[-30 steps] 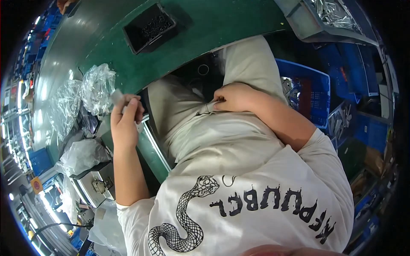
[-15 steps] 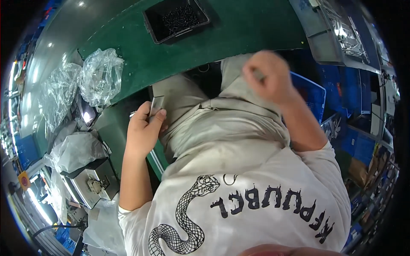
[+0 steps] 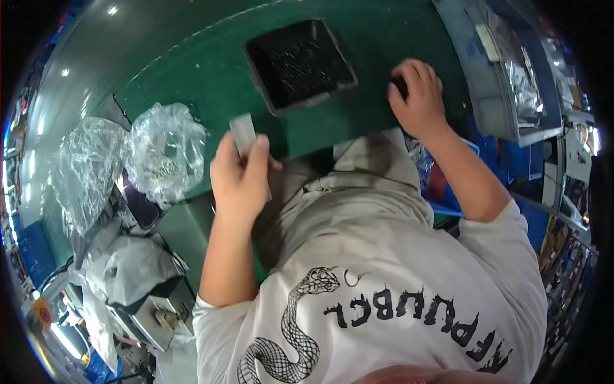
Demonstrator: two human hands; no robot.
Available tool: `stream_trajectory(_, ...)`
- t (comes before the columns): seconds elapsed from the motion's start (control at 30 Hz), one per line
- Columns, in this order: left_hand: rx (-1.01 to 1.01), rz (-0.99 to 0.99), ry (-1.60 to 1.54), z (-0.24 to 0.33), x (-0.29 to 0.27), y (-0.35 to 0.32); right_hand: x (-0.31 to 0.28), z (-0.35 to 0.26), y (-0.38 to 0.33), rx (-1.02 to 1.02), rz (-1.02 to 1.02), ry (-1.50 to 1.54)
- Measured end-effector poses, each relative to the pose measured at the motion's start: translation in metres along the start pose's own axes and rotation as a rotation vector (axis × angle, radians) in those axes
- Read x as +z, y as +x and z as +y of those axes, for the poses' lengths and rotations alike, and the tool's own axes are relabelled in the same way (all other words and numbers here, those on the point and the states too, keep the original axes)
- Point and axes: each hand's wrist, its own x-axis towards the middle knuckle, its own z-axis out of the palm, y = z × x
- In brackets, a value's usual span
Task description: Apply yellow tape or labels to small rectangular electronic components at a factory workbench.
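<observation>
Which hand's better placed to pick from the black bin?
Probably the right hand: it's just right of the bin, with nothing clearly visible in its grasp, though its palm is hidden. The left hand is close too, but occupied with a grey piece.

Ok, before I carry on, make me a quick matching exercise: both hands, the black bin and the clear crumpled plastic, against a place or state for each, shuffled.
Column one
1. Left hand
2. Right hand
3. Black bin
4. Clear crumpled plastic

Column two
A. Contains many small dark parts
B. Over the green table, to the right of the bin
C. To the left of the left hand
D. Gripping a flat greyish piece between thumb and fingers

Right pairs: 1-D, 2-B, 3-A, 4-C
</observation>
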Motion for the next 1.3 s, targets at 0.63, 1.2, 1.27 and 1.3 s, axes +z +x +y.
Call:
stream_trajectory(0.63, -0.172, 0.138, -0.680, 0.010, -0.050, 0.013, -0.017, -0.018, 0.007, -0.078, -0.120, 0.013)
stream_trajectory(1.2, -0.024, 0.378, -0.379, 0.003, -0.044, 0.014, -0.011, -0.003, -0.002, -0.038, -0.163, -0.001)
stream_trajectory(1.27, -0.067, 0.361, -0.333, 0.003, -0.042, 0.019, -0.009, 0.001, 0.003, -0.085, -0.105, -0.059)
stream_trajectory(1.3, -0.150, 0.342, -0.324, 0.008, -0.042, 0.017, -0.013, 0.000, 0.001, -0.028, -0.119, -0.027)
